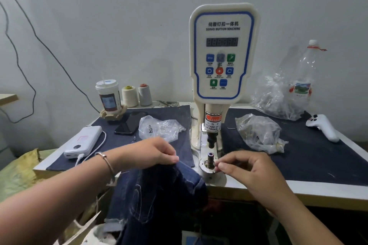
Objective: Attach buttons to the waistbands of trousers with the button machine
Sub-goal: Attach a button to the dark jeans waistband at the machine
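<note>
On the panel (222,53): "SERVO BUTTON MACHINE", smaller labels unreadable.

paper cup (108,95), two thread cones (137,95), phone (130,123), power bank (83,142), white controller, perhaps (322,127).

Two bare forearms, no sleeves in view. Left hand (153,153) wrist carries a thin metal bangle (105,160), pinkish-gold tone. Right hand (246,167) and wrist unadorned; nails short.
</note>
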The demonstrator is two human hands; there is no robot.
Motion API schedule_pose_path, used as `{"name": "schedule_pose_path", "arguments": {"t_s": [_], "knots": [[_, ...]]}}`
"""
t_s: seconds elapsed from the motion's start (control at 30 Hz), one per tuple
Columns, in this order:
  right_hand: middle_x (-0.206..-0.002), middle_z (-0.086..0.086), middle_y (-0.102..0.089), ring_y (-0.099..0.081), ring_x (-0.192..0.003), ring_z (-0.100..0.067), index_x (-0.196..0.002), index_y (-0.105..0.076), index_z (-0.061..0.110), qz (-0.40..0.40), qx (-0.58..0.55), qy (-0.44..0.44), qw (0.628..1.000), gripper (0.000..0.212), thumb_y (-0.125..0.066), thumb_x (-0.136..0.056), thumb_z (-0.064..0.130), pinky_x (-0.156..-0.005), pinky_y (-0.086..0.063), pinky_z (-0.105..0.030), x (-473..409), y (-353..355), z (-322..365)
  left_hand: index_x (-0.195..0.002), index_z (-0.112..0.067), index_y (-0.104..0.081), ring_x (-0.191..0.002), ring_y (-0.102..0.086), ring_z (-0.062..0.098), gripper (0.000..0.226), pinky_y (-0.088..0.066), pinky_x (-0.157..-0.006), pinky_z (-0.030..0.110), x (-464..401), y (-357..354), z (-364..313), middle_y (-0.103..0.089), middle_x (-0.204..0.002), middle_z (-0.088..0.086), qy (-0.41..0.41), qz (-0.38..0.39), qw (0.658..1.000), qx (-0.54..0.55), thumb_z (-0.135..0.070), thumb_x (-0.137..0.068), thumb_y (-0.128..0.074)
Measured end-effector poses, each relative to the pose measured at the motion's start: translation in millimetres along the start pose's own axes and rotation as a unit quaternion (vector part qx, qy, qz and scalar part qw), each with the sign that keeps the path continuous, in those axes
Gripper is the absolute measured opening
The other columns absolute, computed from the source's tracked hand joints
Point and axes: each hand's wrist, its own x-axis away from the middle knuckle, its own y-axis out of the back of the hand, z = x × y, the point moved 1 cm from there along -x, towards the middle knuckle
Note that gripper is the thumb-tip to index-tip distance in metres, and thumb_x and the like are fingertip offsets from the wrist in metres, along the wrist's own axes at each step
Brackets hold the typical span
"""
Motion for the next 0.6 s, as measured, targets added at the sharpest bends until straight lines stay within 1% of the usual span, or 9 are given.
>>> {"name": "schedule_pose_path", "arguments": {"t_s": [0.1,0.13,0.2,0.27,0.33,0.37,0.43,0.53,0.6], "knots": [[-0.087,0.004,-0.076,-0.069,-0.081,-0.009,-0.090,-0.076,0.021,0.079,-0.056,-0.007,0.995,0.017,-0.076,-0.079,0.009,-0.076,-0.054,-0.022,8.7,-18.5,21.1,-0.085,-0.012,-0.066,-0.077,-0.050,0.012,0.022,-0.041,-0.081,0.033,25.9,-9.9,-30.1,-0.057,-0.079,-0.002,-0.024,0.059,0.998,-0.008,-0.024,-0.099,-0.053],[-0.091,0.003,-0.076,-0.069,-0.084,-0.006,-0.095,-0.075,0.019,0.097,-0.069,-0.009,0.993,0.022,-0.077,-0.077,0.007,-0.078,-0.053,-0.019,11.0,-23.5,24.9,-0.093,-0.009,-0.067,-0.083,-0.052,0.012,0.020,-0.041,-0.085,0.032,31.0,-13.5,-38.6,-0.060,-0.086,-0.001,-0.034,0.066,0.997,0.001,-0.021,-0.099,-0.053],[-0.096,0.001,-0.075,-0.069,-0.092,-0.008,-0.101,-0.072,0.017,0.110,-0.080,-0.025,0.990,0.030,-0.081,-0.073,0.007,-0.085,-0.050,-0.020,14.6,-27.6,29.0,-0.104,-0.001,-0.065,-0.092,-0.055,0.013,0.025,-0.041,-0.091,0.027,39.6,-18.5,-53.1,-0.062,-0.096,0.004,-0.047,0.073,0.996,0.030,-0.020,-0.094,-0.052],[-0.094,-0.001,-0.075,-0.069,-0.089,-0.011,-0.097,-0.073,0.013,0.119,-0.106,-0.056,0.986,0.028,-0.081,-0.071,0.007,-0.085,-0.050,-0.023,19.3,-22.5,30.0,-0.106,-0.001,-0.065,-0.095,-0.058,0.012,0.021,-0.044,-0.090,0.022,46.8,-22.0,-64.8,-0.064,-0.100,0.005,-0.062,0.087,0.992,0.071,-0.013,-0.097,-0.050],[-0.082,-0.001,-0.072,-0.065,-0.076,-0.010,-0.087,-0.074,0.007,0.154,-0.125,-0.079,0.977,0.019,-0.083,-0.070,0.009,-0.074,-0.051,-0.020,26.6,-12.5,30.0,-0.106,-0.006,-0.065,-0.097,-0.061,0.013,0.019,-0.046,-0.091,0.024,51.7,-26.5,-75.4,-0.066,-0.103,0.006,-0.086,0.091,0.986,0.106,-0.006,-0.102,-0.046],[-0.075,-0.001,-0.067,-0.061,-0.069,-0.009,-0.083,-0.072,0.004,0.172,-0.128,-0.081,0.973,0.018,-0.084,-0.070,0.011,-0.068,-0.049,-0.018,31.0,-7.2,30.1,-0.108,-0.007,-0.065,-0.099,-0.062,0.014,0.020,-0.047,-0.093,0.025,53.3,-29.2,-79.7,-0.067,-0.105,0.006,-0.099,0.093,0.984,0.118,-0.006,-0.102,-0.045],[-0.071,-0.003,-0.059,-0.054,-0.064,-0.010,-0.078,-0.068,0.004,0.187,-0.141,-0.080,0.969,0.020,-0.084,-0.068,0.014,-0.063,-0.044,-0.017,38.5,4.0,30.3,-0.112,-0.008,-0.063,-0.102,-0.062,0.014,0.020,-0.048,-0.093,0.024,54.9,-34.6,-86.4,-0.067,-0.108,0.004,-0.123,0.097,0.979,0.128,-0.007,-0.102,-0.046],[-0.077,-0.010,-0.064,-0.060,-0.069,-0.016,-0.077,-0.069,0.008,0.186,-0.220,-0.086,0.954,0.015,-0.080,-0.068,0.008,-0.066,-0.050,-0.021,46.4,22.2,31.0,-0.119,-0.009,-0.062,-0.104,-0.061,0.014,0.026,-0.047,-0.095,0.024,51.4,-41.8,-87.5,-0.067,-0.109,0.002,-0.141,0.073,0.980,0.124,-0.019,-0.099,-0.050],[-0.079,-0.014,-0.065,-0.062,-0.070,-0.018,-0.078,-0.067,0.006,0.193,-0.256,-0.087,0.943,0.012,-0.077,-0.071,0.002,-0.066,-0.052,-0.023,49.4,31.9,31.8,-0.111,-0.010,-0.067,-0.099,-0.060,0.012,0.025,-0.046,-0.094,0.023,49.6,-48.8,-84.9,-0.067,-0.103,-0.001,-0.148,0.066,0.978,0.129,-0.023,-0.097,-0.049]]}}
